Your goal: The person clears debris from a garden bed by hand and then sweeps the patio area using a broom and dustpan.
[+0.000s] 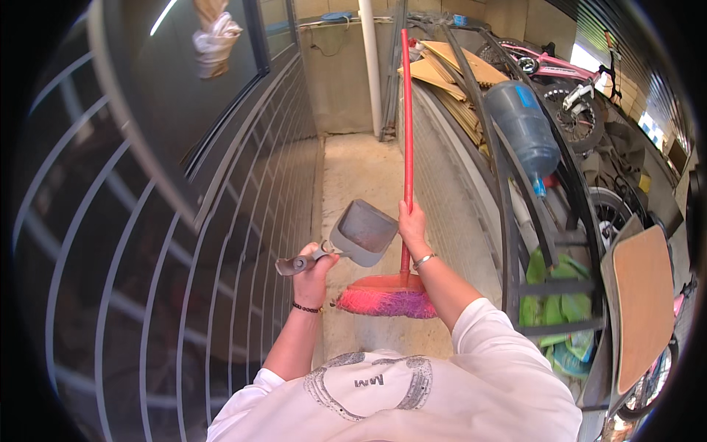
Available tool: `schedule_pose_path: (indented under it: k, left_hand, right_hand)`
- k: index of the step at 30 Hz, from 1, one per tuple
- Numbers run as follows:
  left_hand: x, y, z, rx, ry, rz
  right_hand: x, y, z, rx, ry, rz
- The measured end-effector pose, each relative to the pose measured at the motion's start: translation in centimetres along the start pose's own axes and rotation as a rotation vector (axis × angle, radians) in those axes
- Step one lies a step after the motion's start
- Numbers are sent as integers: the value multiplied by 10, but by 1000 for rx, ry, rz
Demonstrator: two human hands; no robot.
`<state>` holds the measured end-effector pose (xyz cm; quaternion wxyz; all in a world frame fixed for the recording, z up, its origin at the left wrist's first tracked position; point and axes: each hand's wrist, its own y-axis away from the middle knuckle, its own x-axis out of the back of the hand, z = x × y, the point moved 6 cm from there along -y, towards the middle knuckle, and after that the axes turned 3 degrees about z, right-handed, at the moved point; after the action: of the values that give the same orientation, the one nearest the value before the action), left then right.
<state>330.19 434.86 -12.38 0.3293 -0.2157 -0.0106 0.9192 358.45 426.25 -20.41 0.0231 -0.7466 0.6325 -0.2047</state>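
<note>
My left hand grips the handle of a grey dustpan, whose pan is tilted towards the right, beside the broom. My right hand is closed around the red pole of a broom, low down near its head. The broom head, with pink and purple bristles, hangs between my forearms, turned towards my body. The pole points away from me. Below both tools lies a narrow concrete floor.
Grey horizontal bars line the left side, under an open window frame. On the right, a black metal rack carries a blue water bottle and tan boards. A pink bicycle stands beyond. A white pipe rises ahead.
</note>
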Motion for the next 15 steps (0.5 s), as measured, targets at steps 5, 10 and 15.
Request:
schedule_pose_path:
  k: [5, 10, 15]
  left_hand:
    - [-19, -152, -23, -33, -75, -21]
    - [-36, -298, -63, -30, -31, -33]
    - [-61, -439, -95, 35, -24, -5]
  right_hand:
    - [-56, -128, -40, 73, 98, 107]
    - [-117, -281, -34, 75, 132, 158]
    - [-175, -424, -25, 96, 209, 211]
